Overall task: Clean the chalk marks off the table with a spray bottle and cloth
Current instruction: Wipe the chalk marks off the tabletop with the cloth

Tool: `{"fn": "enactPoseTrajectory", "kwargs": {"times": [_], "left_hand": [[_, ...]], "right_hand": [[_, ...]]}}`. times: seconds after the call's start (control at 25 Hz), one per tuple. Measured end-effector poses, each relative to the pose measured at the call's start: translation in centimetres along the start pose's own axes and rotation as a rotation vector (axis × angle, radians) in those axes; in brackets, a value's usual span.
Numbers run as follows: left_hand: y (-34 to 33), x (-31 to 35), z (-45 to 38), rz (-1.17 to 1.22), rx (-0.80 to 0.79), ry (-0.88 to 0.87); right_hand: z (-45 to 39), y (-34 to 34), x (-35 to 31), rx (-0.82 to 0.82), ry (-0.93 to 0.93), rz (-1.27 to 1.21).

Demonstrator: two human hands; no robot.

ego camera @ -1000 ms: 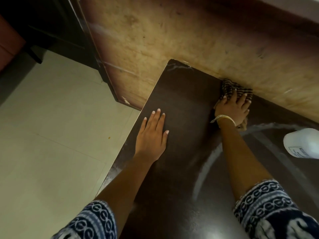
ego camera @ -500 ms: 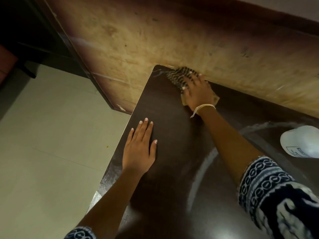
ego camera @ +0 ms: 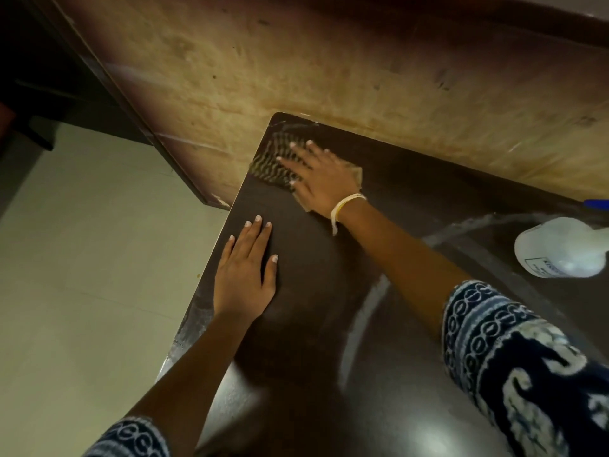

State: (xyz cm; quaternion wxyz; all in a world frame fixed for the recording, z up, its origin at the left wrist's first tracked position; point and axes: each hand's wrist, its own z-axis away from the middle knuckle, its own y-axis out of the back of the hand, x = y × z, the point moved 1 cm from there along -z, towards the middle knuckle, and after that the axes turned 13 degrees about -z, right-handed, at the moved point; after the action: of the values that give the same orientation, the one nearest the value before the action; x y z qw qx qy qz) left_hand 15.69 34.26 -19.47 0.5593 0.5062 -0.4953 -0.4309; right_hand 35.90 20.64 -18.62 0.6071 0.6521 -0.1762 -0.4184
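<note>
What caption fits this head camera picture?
Right hand wipes dark table corner with striped cloth; left hand rests flat.

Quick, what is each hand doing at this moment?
Left hand: open, flat on the table, holding nothing.
Right hand: open, fingers spread, pressing the cloth onto the table.

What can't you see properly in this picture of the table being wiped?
- Cloth: blurred, and the right hand covers much of it, so its full shape is unclear.
- Spray bottle: cut off by the right edge; its label is too small to read.
- Chalk marks: the right arm crosses them and the frame edge cuts them.
- Table beneath the left hand: hidden by the flat palm.
</note>
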Motion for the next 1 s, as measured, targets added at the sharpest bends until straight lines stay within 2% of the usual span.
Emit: {"fn": "enactPoseTrajectory", "kwargs": {"times": [0.08, 0.16, 0.28, 0.36, 0.44, 0.52, 0.6, 0.68, 0.76, 0.88, 0.96, 1.0], "left_hand": [[-0.1, 0.1, 0.0, 0.008, 0.004, -0.007], [-0.1, 0.1, -0.1, 0.003, 0.01, -0.011], [-0.4, 0.0, -0.1, -0.003, 0.01, -0.017], [-0.5, -0.1, -0.1, -0.012, 0.028, -0.03], [-0.5, 0.0, 0.6, 0.022, 0.04, -0.039], [-0.5, 0.2, 2.5, 0.067, 0.051, -0.023], [-0.5, 0.0, 5.1, 0.071, 0.034, -0.03], [-0.5, -0.2, 7.3, 0.016, -0.013, -0.046], [-0.4, -0.2, 8.3, -0.054, -0.037, -0.054], [-0.3, -0.3, 8.2, -0.078, -0.023, -0.047], [-0.6, -0.3, 8.1, -0.059, -0.004, -0.05], [-0.7, -0.4, 8.3, -0.053, 0.001, -0.048]], "right_hand": [[2.1, 1.7, 5.1, 0.139, -0.244, -0.013], [5.5, 2.8, 9.0, 0.196, -0.47, -0.047], [10.5, 1.7, 7.4, 0.212, -0.624, -0.087], [13.5, -0.4, 2.6, 0.201, -0.531, -0.058], [17.1, -2.4, -2.8, 0.122, -0.286, -0.029], [21.6, -4.4, -6.9, -0.027, -0.03, -0.006], [24.7, -4.9, -7.9, -0.135, 0.139, -0.004], [24.1, -3.7, -5.0, -0.126, 0.169, 0.053], [21.4, -1.6, 1.1, -0.015, -0.046, 0.087], [18.5, 2.4, 10.3, 0.151, -0.532, -0.039], [18.1, 3.0, 12.3, 0.189, -0.746, -0.116], [18.1, 2.8, 11.5, 0.191, -0.778, -0.133]]}}
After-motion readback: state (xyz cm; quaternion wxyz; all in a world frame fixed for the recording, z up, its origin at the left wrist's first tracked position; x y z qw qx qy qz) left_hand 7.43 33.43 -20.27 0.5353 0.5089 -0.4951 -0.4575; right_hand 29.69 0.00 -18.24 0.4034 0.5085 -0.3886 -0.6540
